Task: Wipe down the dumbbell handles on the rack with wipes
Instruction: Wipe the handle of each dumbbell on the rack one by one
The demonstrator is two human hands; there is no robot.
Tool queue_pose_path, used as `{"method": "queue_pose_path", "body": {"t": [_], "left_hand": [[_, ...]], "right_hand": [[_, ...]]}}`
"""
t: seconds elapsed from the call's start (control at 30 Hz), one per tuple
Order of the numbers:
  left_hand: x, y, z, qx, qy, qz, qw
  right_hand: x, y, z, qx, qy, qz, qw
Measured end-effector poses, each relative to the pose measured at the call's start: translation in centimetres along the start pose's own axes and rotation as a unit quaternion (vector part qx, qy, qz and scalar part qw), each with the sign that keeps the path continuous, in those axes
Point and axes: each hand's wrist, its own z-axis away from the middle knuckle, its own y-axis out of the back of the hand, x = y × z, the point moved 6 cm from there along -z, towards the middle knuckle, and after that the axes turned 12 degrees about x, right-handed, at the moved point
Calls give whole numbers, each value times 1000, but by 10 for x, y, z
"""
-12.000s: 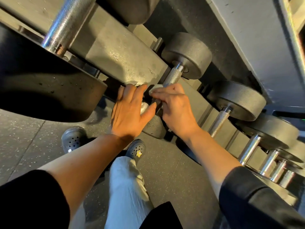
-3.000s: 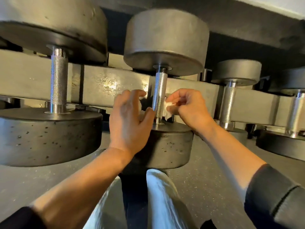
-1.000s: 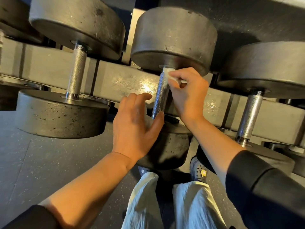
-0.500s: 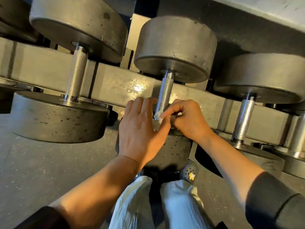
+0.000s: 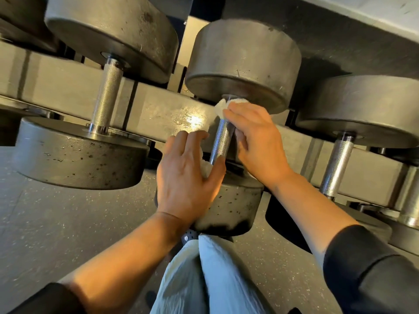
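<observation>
Hands flank the centre-frame handle [image 5: 222, 141]: left hand [image 5: 188, 177], nearer, cups a wipe [image 5: 205, 167] at its lower end; right hand [image 5: 256, 137] pinches another wipe [image 5: 223, 106] against its top. Its long axis runs up-frame, so wiping follows that line.

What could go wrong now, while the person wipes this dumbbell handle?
1. The right hand presses the white wipe high on the knurled steel handle, beside the grey round weight head; fingers could get pinched if the dumbbell rolls.
2. The left hand covers the handle's lower end, so that part may stay unwiped.
</observation>
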Motion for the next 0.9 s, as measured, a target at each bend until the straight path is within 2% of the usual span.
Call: {"method": "queue_pose_path", "body": {"t": [0.13, 0.23, 0.4, 0.57, 0.67, 0.77, 0.9], "left_hand": [[0, 1, 1, 2, 18, -6, 1000], [-1, 0, 0, -1, 24, -12, 1000], [-1, 1, -1, 4, 16, -7, 1000], [-3, 1, -1, 1, 21, -1, 1000], [-4, 1, -1, -10, 16, -3, 1000], [-5, -1, -1, -19, -2, -7, 1000], [-13, -3, -1, -25, 23, 60, 998]], "right_hand": [[-5, -7, 1, -83, 15, -75, 994], [-5, -10, 10, -106, 29, -110, 988], [0, -13, 20, -147, -18, -179, 973], [2, -12, 24, -202, -70, -178, 960], [2, -14, 25, -194, -92, -203, 955], [-1, -16, 23, -181, -79, -192, 961], [-5, -16, 25, -234, -127, -149, 952]]}}
